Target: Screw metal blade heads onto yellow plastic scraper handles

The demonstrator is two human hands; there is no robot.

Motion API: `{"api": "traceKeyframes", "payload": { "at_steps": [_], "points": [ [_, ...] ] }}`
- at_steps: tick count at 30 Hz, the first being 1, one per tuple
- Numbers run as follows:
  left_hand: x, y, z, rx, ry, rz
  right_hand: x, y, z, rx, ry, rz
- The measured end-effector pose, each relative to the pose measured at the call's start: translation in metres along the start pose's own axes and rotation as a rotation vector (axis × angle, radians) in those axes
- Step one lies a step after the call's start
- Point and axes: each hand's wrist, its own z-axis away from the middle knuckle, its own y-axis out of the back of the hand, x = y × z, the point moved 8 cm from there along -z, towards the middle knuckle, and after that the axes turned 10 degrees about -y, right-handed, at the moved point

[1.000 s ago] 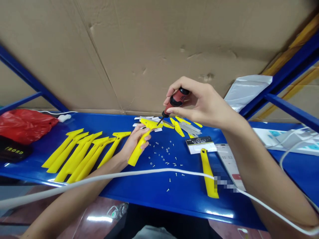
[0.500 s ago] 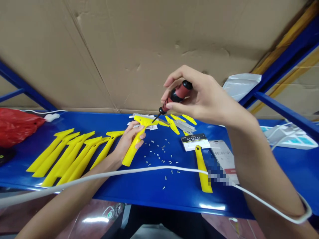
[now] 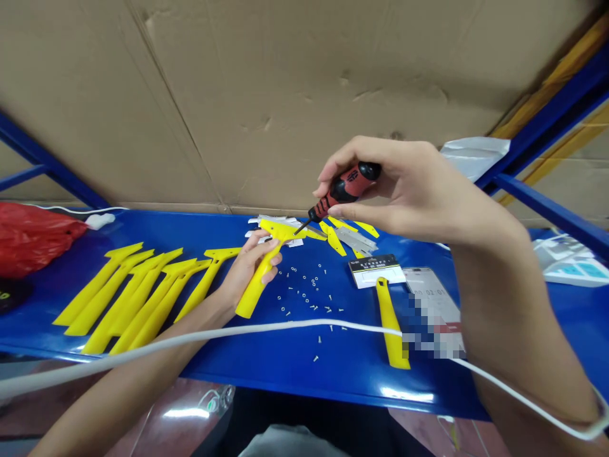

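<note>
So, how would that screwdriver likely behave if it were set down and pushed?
The screwdriver would probably roll, since its handle looks rounded. It should stay stiff, given the straight, metal-looking shaft. It may be heavier at the handle end, which is far thicker.

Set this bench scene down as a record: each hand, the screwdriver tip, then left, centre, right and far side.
Left hand: grips a yellow T-shaped handle
Right hand: holds a red-and-black screwdriver
Screwdriver tip: at the held handle's head
Left: row of yellow handles, red bag
Centre: scattered screws and small rings
Right: lone yellow handle, printed card, phone
Far side: flat yellow pieces, metal plates, cardboard
</note>
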Motion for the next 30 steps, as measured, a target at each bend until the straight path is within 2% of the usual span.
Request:
{"api": "traceKeyframes", "payload": {
  "at_steps": [5,9,14,18,21,26,30],
  "points": [
    [0.001,-0.001,0.001,0.024,-0.018,0.017,0.005,0.004,-0.001,0.149,-0.001,0.048],
    [0.003,-0.002,0.002,0.011,-0.023,0.026,0.011,0.009,-0.001,0.274,-0.058,0.102],
    [0.0,-0.001,0.001,-0.015,0.005,0.024,0.014,0.004,-0.003,0.177,-0.096,0.045],
    [0.0,0.001,0.001,0.019,-0.001,0.067,0.014,-0.001,-0.004,0.113,-0.018,-0.091],
    [0.001,0.001,0.002,0.039,0.033,0.077,0.018,-0.002,-0.006,0.161,0.017,-0.033],
    [-0.002,-0.001,0.004,0.031,0.111,0.074,0.029,-0.001,-0.009,0.3,-0.029,0.088],
    [-0.006,0.002,0.003,0.056,0.126,0.1,0.031,-0.005,-0.012,0.212,-0.03,0.045]
  ]
}}
